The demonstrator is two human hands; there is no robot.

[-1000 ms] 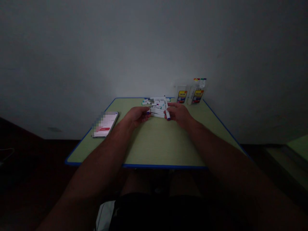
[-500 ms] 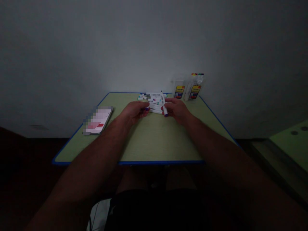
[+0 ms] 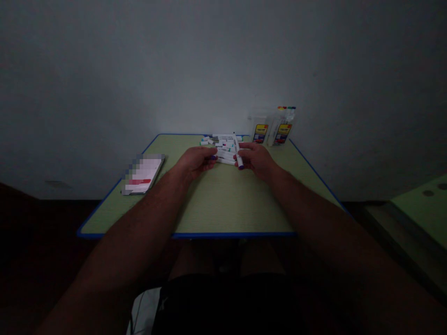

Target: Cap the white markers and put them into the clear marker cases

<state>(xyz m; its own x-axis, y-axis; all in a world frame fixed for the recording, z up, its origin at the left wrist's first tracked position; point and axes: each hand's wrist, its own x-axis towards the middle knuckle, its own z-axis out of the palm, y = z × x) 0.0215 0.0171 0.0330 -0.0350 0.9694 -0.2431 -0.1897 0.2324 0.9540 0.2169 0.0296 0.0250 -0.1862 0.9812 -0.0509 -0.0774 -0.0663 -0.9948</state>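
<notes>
My right hand (image 3: pixel 256 158) is closed around a white marker (image 3: pixel 238 151), tilted with its narrow dark tip pointing away from me and its purple end toward me. Between the fingers of my left hand (image 3: pixel 198 159) is a small purple cap (image 3: pixel 213 157), mostly covered by the fingertips. Behind and between both hands lies a loose pile of white markers (image 3: pixel 226 156) with loose caps (image 3: pixel 206 141) at its left side. The two hands are a short way apart.
Two clear plastic cases (image 3: pixel 260 132) with yellow labels stand at the back right; the right one (image 3: pixel 283 132) holds markers with coloured ends. A phone (image 3: pixel 143 174), partly blurred, lies at the left of the green table (image 3: pixel 230 204) with blue edges. A wall (image 3: pixel 223 65) rises behind.
Hands, marker and cap stay almost in the same place. The view has shifted very slightly.
</notes>
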